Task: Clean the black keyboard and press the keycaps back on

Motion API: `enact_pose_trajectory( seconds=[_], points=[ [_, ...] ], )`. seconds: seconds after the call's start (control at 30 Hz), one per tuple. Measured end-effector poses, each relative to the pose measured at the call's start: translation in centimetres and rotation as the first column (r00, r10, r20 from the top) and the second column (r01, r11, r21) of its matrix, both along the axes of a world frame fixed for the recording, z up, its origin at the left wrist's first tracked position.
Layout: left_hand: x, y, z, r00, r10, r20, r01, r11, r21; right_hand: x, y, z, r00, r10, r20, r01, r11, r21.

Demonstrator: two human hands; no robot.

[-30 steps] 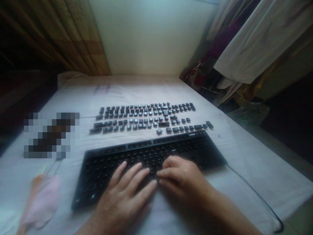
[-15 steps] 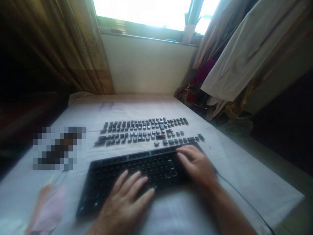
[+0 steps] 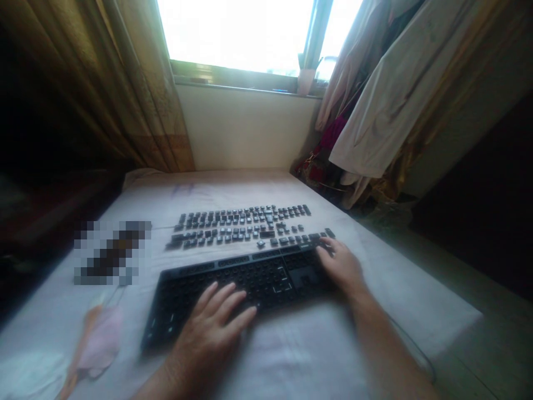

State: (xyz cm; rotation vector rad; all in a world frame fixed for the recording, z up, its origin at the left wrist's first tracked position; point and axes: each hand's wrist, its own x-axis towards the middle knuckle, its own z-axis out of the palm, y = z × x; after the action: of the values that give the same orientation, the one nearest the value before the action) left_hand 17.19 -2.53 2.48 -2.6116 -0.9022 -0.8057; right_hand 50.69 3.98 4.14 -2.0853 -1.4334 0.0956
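Observation:
A black keyboard with its keycaps removed lies slightly slanted on the cloth-covered table. My left hand rests palm down over its lower middle, fingers spread and holding nothing visible. At the keyboard's top right corner is my right hand, thumb and forefinger apart, the other fingers partly hidden. No object shows between them. Just beyond the keyboard, loose black keycaps stand in several rows. A shorter row of keycaps runs near my right fingertips.
A blurred-out dark object lies at the left of the table. Nearer me is a pink cloth-like item. The keyboard's cable trails off right. Curtains, a window and hanging clothes surround the far side.
My right hand has moved off the number pad area toward the keyboard's right corner, uncovering that part. My left hand stays on the keyboard. The camera view has shifted slightly.

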Motion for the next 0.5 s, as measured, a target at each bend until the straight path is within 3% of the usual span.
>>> enact_pose_trajectory(
  seconds=[0.23,0.5],
  points=[
    [-0.5,-0.4,0.3,0.998,-0.019,0.066,0.017,1.0,0.019,-0.4,-0.2,0.4,1.0,-0.011,-0.001,0.011,1.0,0.005],
    [-1.7,0.2,-1.5,0.992,-0.027,0.125,0.015,0.995,0.1,-1.0,-0.4,0.8,1.0,0.001,-0.002,-0.001,1.0,-0.013]
  ],
)
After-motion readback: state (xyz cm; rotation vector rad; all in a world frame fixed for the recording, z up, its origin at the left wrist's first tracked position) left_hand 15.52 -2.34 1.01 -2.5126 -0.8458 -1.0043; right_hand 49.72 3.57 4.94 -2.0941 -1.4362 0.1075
